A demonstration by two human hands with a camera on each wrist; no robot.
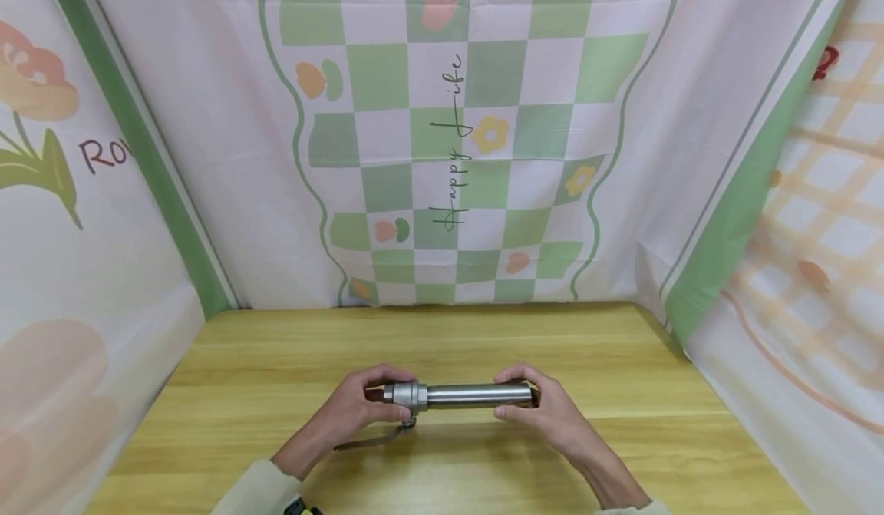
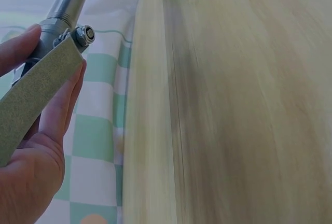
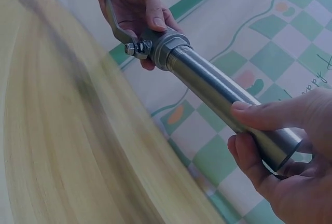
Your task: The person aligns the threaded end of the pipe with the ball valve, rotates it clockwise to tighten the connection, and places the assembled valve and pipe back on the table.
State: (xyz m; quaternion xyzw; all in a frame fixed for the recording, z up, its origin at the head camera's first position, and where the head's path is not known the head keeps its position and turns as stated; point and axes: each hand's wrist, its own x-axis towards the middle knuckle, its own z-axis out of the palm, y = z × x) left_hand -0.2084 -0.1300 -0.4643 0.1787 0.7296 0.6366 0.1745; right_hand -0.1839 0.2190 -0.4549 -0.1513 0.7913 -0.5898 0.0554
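Note:
A steel ball valve [image 1: 410, 396] with a flat lever handle [image 2: 39, 97] is held in my left hand [image 1: 355, 405], thumb and fingers on either side of its body. From the valve a shiny metal pipe [image 1: 463, 396] runs level to the right, above the table. Its threaded end [image 3: 179, 58] sits at the valve's hex mouth, with some threads showing in the right wrist view. My right hand [image 1: 542, 405] grips the pipe's far end between thumb and fingers. The lever hangs below the valve and points back toward my left wrist.
The wooden table [image 1: 442, 469] lies beneath both hands. A printed cloth [image 1: 442, 139] with green checks hangs along its back edge, and more cloth hangs at the left and right sides. A dark band [image 1: 298, 507] shows at my left cuff.

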